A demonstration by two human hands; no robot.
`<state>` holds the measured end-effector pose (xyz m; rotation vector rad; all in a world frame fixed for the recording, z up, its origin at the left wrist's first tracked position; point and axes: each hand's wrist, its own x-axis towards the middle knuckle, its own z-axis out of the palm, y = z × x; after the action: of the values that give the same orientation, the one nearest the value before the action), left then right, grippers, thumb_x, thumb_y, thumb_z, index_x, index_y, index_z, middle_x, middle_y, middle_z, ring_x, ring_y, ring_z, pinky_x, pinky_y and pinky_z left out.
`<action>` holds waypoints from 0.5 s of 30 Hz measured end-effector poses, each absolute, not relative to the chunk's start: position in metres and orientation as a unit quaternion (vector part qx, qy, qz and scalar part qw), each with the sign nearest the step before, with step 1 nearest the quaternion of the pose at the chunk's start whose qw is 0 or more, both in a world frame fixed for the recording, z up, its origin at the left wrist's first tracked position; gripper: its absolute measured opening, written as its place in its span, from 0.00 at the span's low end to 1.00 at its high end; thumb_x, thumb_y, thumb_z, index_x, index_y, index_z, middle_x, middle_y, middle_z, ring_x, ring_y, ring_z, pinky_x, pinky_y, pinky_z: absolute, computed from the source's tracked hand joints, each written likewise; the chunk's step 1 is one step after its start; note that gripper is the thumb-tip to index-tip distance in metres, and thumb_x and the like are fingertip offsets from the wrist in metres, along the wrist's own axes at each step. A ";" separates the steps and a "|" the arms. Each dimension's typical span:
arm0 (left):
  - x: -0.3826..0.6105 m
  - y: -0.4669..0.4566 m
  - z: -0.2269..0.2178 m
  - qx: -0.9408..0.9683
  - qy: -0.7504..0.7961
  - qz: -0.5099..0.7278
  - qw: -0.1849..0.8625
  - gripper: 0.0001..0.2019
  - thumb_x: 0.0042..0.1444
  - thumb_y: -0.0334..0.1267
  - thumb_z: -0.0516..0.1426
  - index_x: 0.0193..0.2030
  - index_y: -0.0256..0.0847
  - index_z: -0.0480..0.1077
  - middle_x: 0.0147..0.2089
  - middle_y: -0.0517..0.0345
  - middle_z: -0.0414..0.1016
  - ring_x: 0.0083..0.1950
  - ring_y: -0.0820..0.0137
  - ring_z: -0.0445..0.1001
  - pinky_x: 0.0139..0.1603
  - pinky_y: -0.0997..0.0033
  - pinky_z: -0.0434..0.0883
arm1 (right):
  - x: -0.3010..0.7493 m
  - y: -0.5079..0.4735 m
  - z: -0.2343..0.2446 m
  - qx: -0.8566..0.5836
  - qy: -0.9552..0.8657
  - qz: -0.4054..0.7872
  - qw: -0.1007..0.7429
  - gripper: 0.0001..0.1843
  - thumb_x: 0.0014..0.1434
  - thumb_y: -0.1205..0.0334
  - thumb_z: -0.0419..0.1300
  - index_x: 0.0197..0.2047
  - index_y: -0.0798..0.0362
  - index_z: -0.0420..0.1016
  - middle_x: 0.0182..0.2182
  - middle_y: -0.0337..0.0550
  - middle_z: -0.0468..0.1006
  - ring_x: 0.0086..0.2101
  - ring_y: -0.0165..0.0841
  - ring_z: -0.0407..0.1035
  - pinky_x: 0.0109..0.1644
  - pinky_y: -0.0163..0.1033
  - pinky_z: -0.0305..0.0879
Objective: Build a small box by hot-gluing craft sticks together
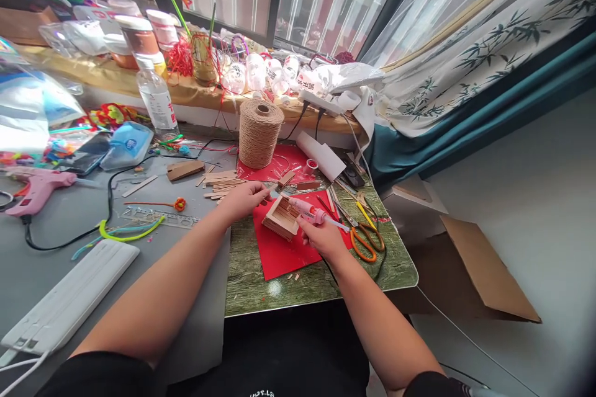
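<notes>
Object: small box-like frame of pale wooden craft sticks (282,217), resting on the red paper sheet (284,248) over the green wood-grain mat (395,267)
Left hand (242,198): fingers curled, pinching a single thin wooden stick (269,188) just above the frame's upper edge
Right hand (323,237): closed around a pink hot-glue gun (311,212), nozzle toward the frame
Handling (judged): light, stiff, brittle at glued joints; fresh glue likely soft and hot
Grip point (judged): outer side walls, away from the seam
Nearby: orange-handled scissors (367,239); jute twine spool (259,131); loose sticks (221,185)
</notes>
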<state>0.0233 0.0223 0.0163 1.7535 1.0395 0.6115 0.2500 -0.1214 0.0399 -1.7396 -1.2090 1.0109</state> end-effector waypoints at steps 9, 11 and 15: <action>0.022 0.021 0.015 0.620 0.402 0.171 0.652 0.19 0.59 0.57 0.60 0.39 0.40 0.70 0.40 0.47 0.85 0.34 0.62 0.82 0.34 0.64 0.74 | 0.259 -0.112 0.031 -0.670 -0.515 0.410 0.343 0.23 0.58 0.40 0.66 0.42 0.53 0.81 0.18 0.37 0.75 0.19 0.31 0.69 0.23 0.34 0.62; 0.019 0.022 0.017 0.656 0.401 0.194 0.609 0.20 0.59 0.57 0.60 0.38 0.39 0.74 0.38 0.48 0.84 0.36 0.62 0.81 0.37 0.64 0.74 | 0.262 -0.115 0.037 -0.665 -0.497 0.435 0.349 0.24 0.57 0.40 0.67 0.43 0.53 0.81 0.18 0.37 0.75 0.18 0.31 0.67 0.21 0.34 0.59; 0.014 0.026 0.021 0.718 0.424 0.272 0.480 0.22 0.57 0.59 0.61 0.39 0.40 0.82 0.39 0.53 0.84 0.41 0.63 0.77 0.40 0.67 0.70 | 0.258 -0.119 0.047 -0.656 -0.475 0.464 0.358 0.23 0.56 0.41 0.68 0.41 0.54 0.81 0.19 0.37 0.75 0.18 0.30 0.68 0.20 0.33 0.58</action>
<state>0.0143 0.0262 0.0211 1.7523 1.0347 0.6627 0.2583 -0.1193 0.0469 -1.6929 -1.2272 1.1987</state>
